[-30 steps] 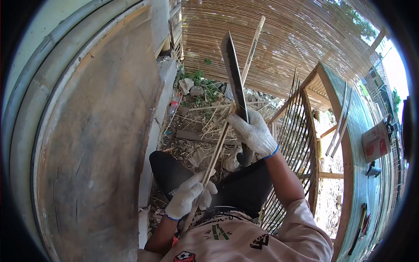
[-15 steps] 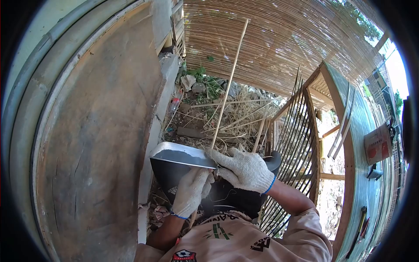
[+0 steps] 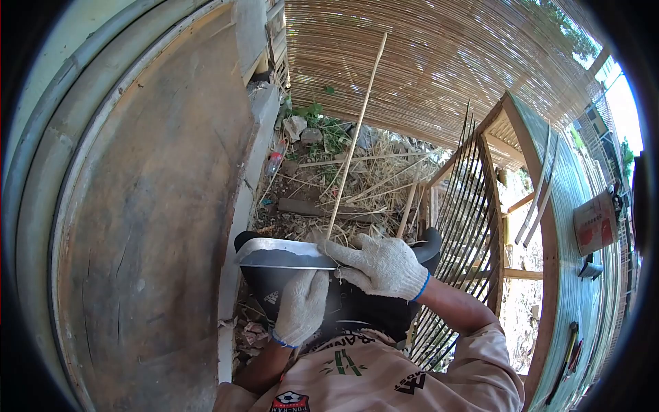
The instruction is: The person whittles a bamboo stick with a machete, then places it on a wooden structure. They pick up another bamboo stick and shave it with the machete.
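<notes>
A broad metal blade, apparently a knife (image 3: 288,259), lies crosswise above my lap, its dull grey face bordered by a bright band. My right hand (image 3: 381,264) is closed at the blade's right end, fingers against a long thin bamboo strip (image 3: 357,130); the knife's handle is hidden. My left hand (image 3: 303,305) is closed just below the blade, apparently around the strip's lower part, which it mostly hides. The strip rises from the blade, tilted away and slightly right. Both hands wear white knitted gloves.
A large brown wooden panel (image 3: 151,206) stands close on the left. Dry shavings and plant scraps (image 3: 384,182) litter the ground. To the right are a slatted bamboo frame (image 3: 473,199) and a greenish bench top (image 3: 576,309) with a tin (image 3: 594,225). A bamboo screen (image 3: 425,75) hangs ahead.
The blade has turned to lie more level, and its left end has dropped slightly. My left hand has shifted a little right, and the strip has moved slightly left.
</notes>
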Demonstrator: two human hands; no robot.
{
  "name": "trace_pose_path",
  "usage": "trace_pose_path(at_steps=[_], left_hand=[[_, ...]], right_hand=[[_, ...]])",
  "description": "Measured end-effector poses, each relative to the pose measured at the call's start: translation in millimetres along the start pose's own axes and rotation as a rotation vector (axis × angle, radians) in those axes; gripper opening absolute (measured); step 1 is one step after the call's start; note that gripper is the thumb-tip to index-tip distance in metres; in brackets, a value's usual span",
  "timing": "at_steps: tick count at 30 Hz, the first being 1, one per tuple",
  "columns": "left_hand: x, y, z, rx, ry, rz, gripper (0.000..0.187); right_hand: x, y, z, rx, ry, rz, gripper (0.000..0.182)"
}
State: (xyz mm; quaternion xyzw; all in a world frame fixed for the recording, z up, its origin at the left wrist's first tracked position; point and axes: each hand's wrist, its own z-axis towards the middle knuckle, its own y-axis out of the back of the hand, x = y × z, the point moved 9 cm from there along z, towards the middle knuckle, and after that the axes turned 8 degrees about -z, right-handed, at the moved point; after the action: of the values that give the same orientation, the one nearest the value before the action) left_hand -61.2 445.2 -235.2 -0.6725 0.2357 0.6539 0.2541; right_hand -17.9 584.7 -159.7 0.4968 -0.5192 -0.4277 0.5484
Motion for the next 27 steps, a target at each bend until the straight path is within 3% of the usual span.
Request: trace_pose_path(at_steps=[6,8,11,14,19,21,27], left_hand=[[-9.3,4.7,0.5,-0.006,0.020,0.006,0.020],[-7.2,2.8,-0.6,0.029,0.161,-0.011,0.034],[-1.5,-0.5,-8.1,-0.008,0.139,-0.154,0.047],[-2.5,-2.5,-11.7,0.031,0.073,-0.094,0.053],[7.3,-2.8,-29.6,0.100,0.136,-0.083,0.052],[9.9,-2.6,-38.9,0.113,0.139,-0.088,0.053],[10.3,0.7,-37.2,0.100,0.114,-0.002,0.051]], right_hand=[[-0.2,3.7,2.8,-0.053,-0.005,-0.023,0.060],[-2.9,6.0,3.4,-0.085,-0.005,-0.037,0.060],[-13.8,13.1,4.9,-0.142,-0.039,-0.037,0.062],[-29.8,23.2,5.2,-0.150,-0.146,-0.007,0.059],[-64.8,29.7,6.9,-0.172,-0.286,-0.049,0.058],[-89.7,40.8,1.5,-0.409,-0.285,0.061,0.058],[-75.2,29.9,-1.2,-0.228,-0.300,0.022,0.060]])
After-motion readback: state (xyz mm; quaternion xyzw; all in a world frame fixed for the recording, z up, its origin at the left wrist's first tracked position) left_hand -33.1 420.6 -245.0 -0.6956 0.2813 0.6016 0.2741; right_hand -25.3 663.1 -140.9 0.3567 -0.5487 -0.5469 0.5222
